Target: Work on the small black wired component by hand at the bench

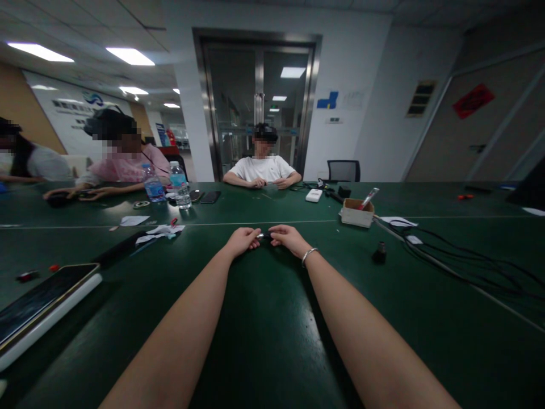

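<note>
Both my hands meet over the middle of the green table [264, 295]. Between them is a small object [264, 236], silvery at its left end and dark at its right. My left hand [243, 241] pinches the silvery end. The dark end is held in the fingers of my right hand [289, 238], and a silver bracelet [309, 257] circles that wrist. What the object is cannot be made out, as the fingertips cover part of it. A small black piece [380, 253] stands on the table to the right of my hands.
At the left lie a phone on a white block [51, 309] and crumpled papers [159, 233]. Water bottles [181, 184] stand farther back. An open box [357, 213] and black cables [460, 250] are on the right. A person in white [261, 170] sits opposite; others sit at the left.
</note>
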Action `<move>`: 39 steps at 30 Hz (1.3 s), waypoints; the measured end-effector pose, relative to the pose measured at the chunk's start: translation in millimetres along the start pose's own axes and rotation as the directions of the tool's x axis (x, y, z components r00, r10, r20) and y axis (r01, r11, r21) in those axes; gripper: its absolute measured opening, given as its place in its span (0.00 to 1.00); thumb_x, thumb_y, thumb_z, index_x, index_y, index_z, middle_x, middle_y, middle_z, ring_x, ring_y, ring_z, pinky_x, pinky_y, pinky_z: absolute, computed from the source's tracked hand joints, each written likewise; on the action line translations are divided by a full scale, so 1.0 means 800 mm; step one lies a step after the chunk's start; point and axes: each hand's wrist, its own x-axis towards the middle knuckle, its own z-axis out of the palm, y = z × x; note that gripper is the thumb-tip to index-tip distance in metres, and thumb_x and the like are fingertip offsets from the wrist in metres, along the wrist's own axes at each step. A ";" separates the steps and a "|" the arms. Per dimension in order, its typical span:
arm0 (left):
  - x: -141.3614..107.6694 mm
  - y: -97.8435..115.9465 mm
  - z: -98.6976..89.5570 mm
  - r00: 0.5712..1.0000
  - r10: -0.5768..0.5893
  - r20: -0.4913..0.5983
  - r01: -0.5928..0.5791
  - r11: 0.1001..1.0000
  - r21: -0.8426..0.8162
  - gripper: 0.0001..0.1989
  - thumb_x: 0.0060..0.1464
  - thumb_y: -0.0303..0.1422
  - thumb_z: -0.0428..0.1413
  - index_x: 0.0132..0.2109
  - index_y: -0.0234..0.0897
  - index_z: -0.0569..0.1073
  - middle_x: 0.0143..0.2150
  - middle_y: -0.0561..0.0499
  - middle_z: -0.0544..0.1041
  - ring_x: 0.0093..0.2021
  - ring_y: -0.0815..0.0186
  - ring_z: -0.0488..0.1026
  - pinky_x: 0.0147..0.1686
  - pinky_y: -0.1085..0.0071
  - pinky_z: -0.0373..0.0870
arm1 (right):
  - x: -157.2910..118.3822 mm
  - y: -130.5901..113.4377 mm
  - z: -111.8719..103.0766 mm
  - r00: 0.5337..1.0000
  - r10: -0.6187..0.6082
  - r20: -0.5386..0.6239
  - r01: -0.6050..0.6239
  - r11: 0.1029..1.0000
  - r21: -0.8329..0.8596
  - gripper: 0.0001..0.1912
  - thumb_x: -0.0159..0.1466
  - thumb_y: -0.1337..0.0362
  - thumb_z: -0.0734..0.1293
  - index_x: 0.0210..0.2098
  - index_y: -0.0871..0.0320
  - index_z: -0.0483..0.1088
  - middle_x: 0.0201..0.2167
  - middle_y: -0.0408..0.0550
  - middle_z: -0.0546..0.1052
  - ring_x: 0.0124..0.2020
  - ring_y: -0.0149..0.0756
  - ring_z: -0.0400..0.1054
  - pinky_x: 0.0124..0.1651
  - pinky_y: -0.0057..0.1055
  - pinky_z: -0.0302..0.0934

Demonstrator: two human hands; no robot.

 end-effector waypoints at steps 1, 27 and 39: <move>0.000 0.000 0.000 1.000 0.002 -0.001 -0.002 1.000 0.001 0.21 0.52 0.49 0.53 0.34 0.31 0.73 0.25 0.49 0.75 0.24 0.71 0.69 0.26 0.74 0.65 | 0.000 0.000 0.000 1.000 0.002 -0.001 -0.002 1.000 -0.003 0.08 0.58 0.78 0.67 0.36 0.64 0.72 0.23 0.44 0.75 0.21 0.25 0.71 0.27 0.20 0.69; -0.011 0.013 0.002 0.998 0.034 -0.044 -0.035 0.999 -0.023 0.17 0.44 0.42 0.61 0.37 0.33 0.73 0.31 0.48 0.75 0.28 0.69 0.70 0.26 0.73 0.64 | 0.005 0.005 -0.001 1.000 0.010 -0.008 -0.010 1.000 -0.014 0.08 0.57 0.77 0.67 0.36 0.64 0.72 0.22 0.44 0.76 0.20 0.24 0.70 0.25 0.19 0.68; -0.007 0.008 0.001 1.000 0.021 -0.022 -0.021 0.999 -0.041 0.18 0.47 0.42 0.59 0.41 0.33 0.72 0.33 0.47 0.76 0.30 0.69 0.71 0.26 0.75 0.63 | 0.004 0.003 0.000 1.000 -0.002 -0.001 0.002 1.000 -0.019 0.08 0.57 0.78 0.67 0.36 0.64 0.71 0.23 0.44 0.75 0.20 0.24 0.71 0.26 0.19 0.68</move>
